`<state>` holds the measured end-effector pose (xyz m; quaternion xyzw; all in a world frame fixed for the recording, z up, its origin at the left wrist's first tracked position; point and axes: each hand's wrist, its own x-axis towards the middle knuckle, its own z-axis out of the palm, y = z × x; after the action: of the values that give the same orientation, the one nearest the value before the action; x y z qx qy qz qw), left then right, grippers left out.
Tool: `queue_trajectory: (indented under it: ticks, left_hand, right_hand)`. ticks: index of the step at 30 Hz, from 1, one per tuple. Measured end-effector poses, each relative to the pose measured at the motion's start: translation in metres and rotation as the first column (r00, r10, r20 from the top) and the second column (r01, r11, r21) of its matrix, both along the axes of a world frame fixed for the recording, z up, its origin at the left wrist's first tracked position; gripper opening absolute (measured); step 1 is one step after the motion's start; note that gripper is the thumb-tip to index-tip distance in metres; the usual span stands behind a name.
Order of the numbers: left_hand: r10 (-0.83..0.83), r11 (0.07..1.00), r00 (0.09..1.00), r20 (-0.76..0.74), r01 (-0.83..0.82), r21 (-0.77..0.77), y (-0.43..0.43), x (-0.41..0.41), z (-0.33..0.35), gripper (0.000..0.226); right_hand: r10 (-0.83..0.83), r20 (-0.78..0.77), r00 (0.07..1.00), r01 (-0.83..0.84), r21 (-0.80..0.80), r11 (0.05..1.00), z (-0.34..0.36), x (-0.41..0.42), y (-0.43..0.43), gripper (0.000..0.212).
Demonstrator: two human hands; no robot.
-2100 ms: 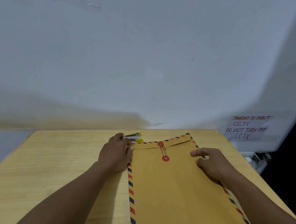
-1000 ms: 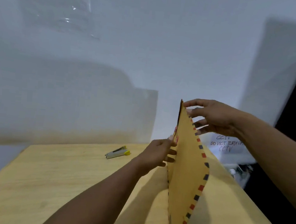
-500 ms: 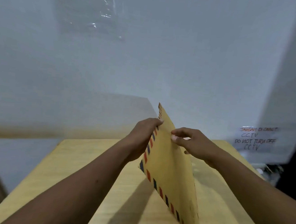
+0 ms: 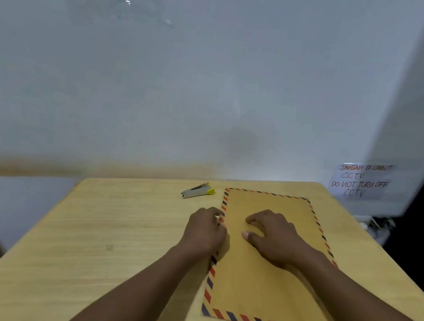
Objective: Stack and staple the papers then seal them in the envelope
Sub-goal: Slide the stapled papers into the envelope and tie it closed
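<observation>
Item one, the left hand [image 4: 205, 233]: we record it palm down at the left border of the envelope [image 4: 258, 289], forearm reaching in from the lower left, knuckles up. Its fingers [image 4: 213, 212] are curled over the striped edge, and we cannot tell whether they pinch that edge or only lie against it. Item two, the right hand [image 4: 273, 240]: palm down on the envelope's face, wrist low, fingers arched and slightly spread with the tips touching the paper, thumb stretched toward the left hand, nothing held. Item three, the envelope: a flat rectangle of matt brown kraft paper, bordered all round with short slanted red and dark blue stripes, plain face up. It lies flat on the right half of the counter [image 4: 108, 228], long axis running from us toward the wall [image 4: 213, 82], one short end near us, the other close to the counter's far edge. Item four, the counter: pale wood grain, smooth, with rounded corners. Item five, a stapler [image 4: 197, 193]: small and grey, its yellow end pointing at the envelope's far left corner, lying just beside that corner and apart from both hands. Item six, a handwritten paper note [image 4: 360, 181], fixed to the white wall at the right.
</observation>
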<state>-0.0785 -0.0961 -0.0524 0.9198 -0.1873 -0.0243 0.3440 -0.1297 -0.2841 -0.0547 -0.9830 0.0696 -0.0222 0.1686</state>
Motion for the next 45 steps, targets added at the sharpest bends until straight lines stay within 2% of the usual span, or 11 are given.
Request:
queue_trajectory:
  ticks: [3,5,9,14,17,23,32,39,45]
  left_hand:
    - [-0.061,0.955,0.962,0.268,-0.022,0.297,-0.001,0.008,-0.009,0.038]
    - [-0.053,0.945,0.943,0.329,-0.060,0.323,0.002,0.019,-0.012,0.040]
    - [0.006,0.953,0.943,0.334,-0.106,0.283,0.018,0.054,-0.016,0.046]
    - [-0.024,0.937,0.988,0.150,-0.030,0.348,0.034,0.087,-0.009,0.039]
    - [-0.015,0.909,0.969,0.245,-0.089,0.407,0.043,0.086,-0.005,0.036]
    - [0.083,0.949,0.946,0.314,-0.171,0.265,0.075,0.046,-0.020,0.030]
    - [0.165,0.956,0.904,0.395,-0.246,0.162,0.082,0.006,-0.032,0.027]
    - [0.148,0.956,0.893,0.426,-0.239,0.170,0.082,0.007,-0.033,0.029]
    - [0.143,0.958,0.900,0.411,-0.230,0.170,0.083,0.008,-0.031,0.031]
  right_hand:
    - [0.020,0.045,0.999,-0.017,-0.060,0.998,-0.014,0.004,-0.002,0.052]
    - [0.035,0.068,0.997,-0.031,-0.064,0.997,-0.018,0.008,-0.004,0.051]
    - [0.072,0.064,0.995,-0.068,-0.061,0.996,-0.020,0.017,-0.007,0.051]
    - [0.105,0.053,0.993,-0.100,-0.097,0.990,-0.025,0.028,-0.007,0.052]
    - [0.122,0.051,0.991,-0.116,-0.101,0.988,-0.026,0.032,-0.004,0.053]
    - [0.174,0.060,0.983,-0.168,-0.093,0.981,-0.026,0.041,0.019,0.052]
    - [0.203,0.102,0.974,-0.190,-0.129,0.973,-0.027,0.063,0.043,0.053]
    - [0.196,0.119,0.973,-0.181,-0.127,0.975,-0.030,0.065,0.044,0.052]
    - [0.184,0.069,0.980,-0.177,-0.101,0.979,-0.024,0.066,0.045,0.052]
